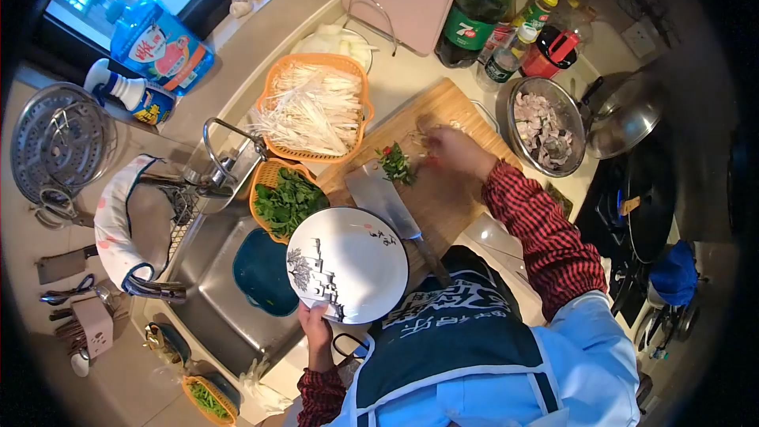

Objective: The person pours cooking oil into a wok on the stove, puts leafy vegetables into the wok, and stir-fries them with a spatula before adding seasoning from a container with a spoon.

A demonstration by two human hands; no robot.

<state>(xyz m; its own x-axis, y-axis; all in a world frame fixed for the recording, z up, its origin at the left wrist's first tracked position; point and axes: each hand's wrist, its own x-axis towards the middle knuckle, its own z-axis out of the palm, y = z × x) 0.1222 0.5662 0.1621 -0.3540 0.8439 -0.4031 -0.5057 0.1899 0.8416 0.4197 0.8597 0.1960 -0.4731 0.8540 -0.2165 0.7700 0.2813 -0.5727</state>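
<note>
My left hand (316, 330) grips the lower rim of a white plate (360, 257) printed with black drawings and tilted toward me. Over the wooden cutting board (466, 115) is my right hand (457, 150), blurred by motion, so its fingers are hard to make out. Small pale pieces lie near its fingertips. Just left of that hand, a little pile of chopped green and red bits (395, 164) rests on the board beside the blade of a cleaver (379, 194). The cleaver's handle points toward my apron, and the plate overlaps the board's near left corner.
Enoki mushrooms (316, 107) fill an orange basket, with leafy greens (286, 202) in another below. A teal basin (265, 269) sits in the sink (209, 277). Right of the board stand a bowl of sliced meat (545, 122) and a wok (652, 205). Bottles (478, 12) line the back.
</note>
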